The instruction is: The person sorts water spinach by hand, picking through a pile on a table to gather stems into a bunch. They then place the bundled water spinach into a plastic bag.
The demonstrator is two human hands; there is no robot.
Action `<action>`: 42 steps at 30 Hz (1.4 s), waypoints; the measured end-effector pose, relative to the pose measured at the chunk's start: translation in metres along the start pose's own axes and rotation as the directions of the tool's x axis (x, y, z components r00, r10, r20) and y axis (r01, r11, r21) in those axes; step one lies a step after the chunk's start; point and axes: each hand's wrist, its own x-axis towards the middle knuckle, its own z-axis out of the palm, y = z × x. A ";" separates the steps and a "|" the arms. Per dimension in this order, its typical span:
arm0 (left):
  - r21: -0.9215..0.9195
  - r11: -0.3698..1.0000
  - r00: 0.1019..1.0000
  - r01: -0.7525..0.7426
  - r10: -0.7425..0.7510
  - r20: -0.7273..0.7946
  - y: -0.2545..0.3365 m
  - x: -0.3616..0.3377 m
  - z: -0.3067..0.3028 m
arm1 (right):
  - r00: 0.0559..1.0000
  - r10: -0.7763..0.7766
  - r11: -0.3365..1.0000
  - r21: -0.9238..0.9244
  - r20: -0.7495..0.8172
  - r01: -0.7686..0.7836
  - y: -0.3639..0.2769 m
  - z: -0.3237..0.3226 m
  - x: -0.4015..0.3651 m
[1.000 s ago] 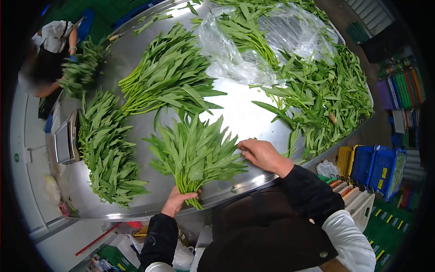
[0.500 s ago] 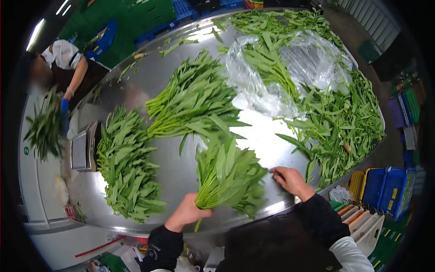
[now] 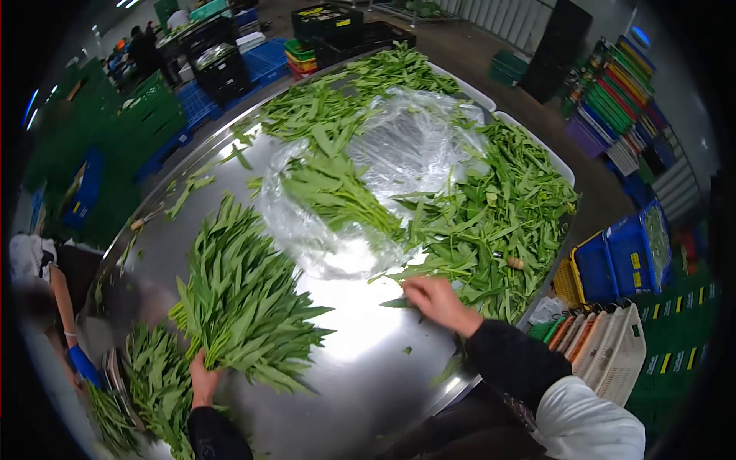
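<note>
Leafy green stems form a large bunch point(image 3: 249, 295) on the steel table point(image 3: 360, 399), left of centre. At its stem end, my left hand point(image 3: 204, 379) is closed around the lower stems. My right hand point(image 3: 441, 300) is over the table's middle, fingers curled at a single leaf point(image 3: 396, 303) by the edge of the loose greens point(image 3: 498, 222). Clear plastic film point(image 3: 414, 134) lies among the greens, with a smaller bunch point(image 3: 337, 192) on it. Another pile of greens point(image 3: 161, 376) lies at lower left, beside a scale partly hidden.
A co-worker's blue-gloved hand point(image 3: 84, 366) is at the left edge beside more greens. Blue crates point(image 3: 632, 257) and a white basket point(image 3: 613, 353) stand beyond the table's right edge. A wooden-handled tool point(image 3: 515, 263) lies in the greens.
The view has turned right. My left hand has moved left with its bunch, which now lies with the large bunch. My right hand has moved to a leaf beside the loose greens.
</note>
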 end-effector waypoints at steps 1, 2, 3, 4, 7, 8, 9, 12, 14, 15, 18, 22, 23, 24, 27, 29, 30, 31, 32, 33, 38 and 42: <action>0.045 0.999 1.000 -0.020 0.021 -0.018 -0.011 0.001 0.004 | 0.994 -0.031 0.999 0.038 -0.107 0.035 0.001 -0.006 0.025; 0.123 0.992 0.997 -0.034 0.043 -0.071 -0.005 -0.005 0.005 | 0.986 -0.090 0.996 -0.001 -0.142 0.091 0.000 -0.013 0.051; 0.060 0.998 0.998 -0.016 0.019 -0.062 -0.010 -0.008 0.006 | 0.973 -0.152 0.988 -0.041 -0.174 0.147 -0.002 -0.019 0.077; 0.118 0.993 0.997 -0.015 0.024 -0.072 -0.012 -0.014 0.006 | 0.931 -0.267 0.959 -0.161 -0.248 0.232 0.001 -0.018 0.102; 0.273 0.962 0.999 0.003 0.008 -0.040 0.039 -0.038 -0.007 | 0.883 -0.344 0.916 -0.321 -0.319 0.241 0.017 -0.001 0.160; 0.289 0.956 0.998 0.051 -0.039 -0.047 0.052 -0.044 -0.012 | 0.897 -0.299 0.917 -0.360 -0.327 0.174 0.020 0.004 0.173; 0.294 0.954 0.998 0.055 -0.042 -0.050 0.063 -0.050 -0.011 | 0.897 -0.298 0.919 -0.354 -0.327 0.177 0.020 0.007 0.183; 0.312 0.940 0.934 -0.135 0.226 -0.277 0.114 -0.060 0.003 | 0.991 0.131 0.958 -0.262 0.033 -0.117 0.028 0.006 0.209; 0.256 0.925 0.918 -0.279 0.336 -0.212 0.164 -0.053 0.031 | 0.984 0.177 0.973 -0.152 0.012 -0.173 0.043 -0.002 0.222; 0.190 0.885 0.876 -0.425 0.455 -0.159 0.190 -0.049 0.045 | 0.975 0.222 0.974 -0.037 -0.017 -0.223 0.052 -0.005 0.227; 0.060 0.758 0.759 -0.649 0.651 -0.018 0.244 -0.011 0.115 | 0.966 0.252 0.967 0.019 0.055 -0.253 0.058 -0.004 0.228; -0.021 0.643 0.637 -0.766 0.763 0.110 0.316 0.042 0.204 | 0.981 0.166 0.983 -0.096 0.105 -0.156 0.060 0.007 0.220; -0.003 0.629 0.619 -0.777 0.766 0.171 0.325 0.050 0.218 | 0.989 0.094 0.986 -0.151 0.116 -0.076 0.061 0.007 0.221; 0.077 0.674 0.667 -0.735 0.698 0.259 0.329 0.053 0.228 | 0.989 0.078 0.988 -0.140 0.123 -0.061 0.060 0.005 0.222; 0.305 0.898 0.782 -0.316 0.065 0.619 0.323 0.053 0.223 | 0.967 0.183 0.982 -0.070 0.177 -0.173 0.064 -0.012 0.235; 0.253 0.887 0.809 -0.387 0.195 0.555 0.285 0.045 0.222 | 0.971 0.168 0.986 -0.027 0.172 -0.166 0.077 -0.008 0.239; 0.193 0.867 0.819 -0.460 0.329 0.470 0.270 0.039 0.224 | 0.976 0.171 0.985 -0.011 0.133 -0.171 0.074 -0.004 0.236; 0.200 0.868 0.822 -0.454 0.321 0.471 0.265 0.033 0.225 | 0.980 0.174 0.985 0.002 0.095 -0.175 0.059 -0.005 0.230; 0.179 0.846 0.815 -0.503 0.395 0.425 0.264 0.027 0.226 | 0.969 0.228 0.965 -0.156 0.099 -0.211 0.042 -0.005 0.222; 0.160 0.817 0.800 -0.554 0.469 0.375 0.262 0.022 0.228 | 0.969 0.227 0.966 -0.152 0.101 -0.210 0.038 0.004 0.219; 0.232 0.792 0.815 -0.565 0.494 0.302 0.259 0.001 0.236 | 0.995 0.097 0.983 -0.160 0.014 -0.093 0.046 0.010 0.232; 0.216 0.792 0.817 -0.571 0.523 0.241 0.251 -0.009 0.238 | 0.925 0.354 0.654 0.671 0.137 -0.349 0.014 -0.077 0.243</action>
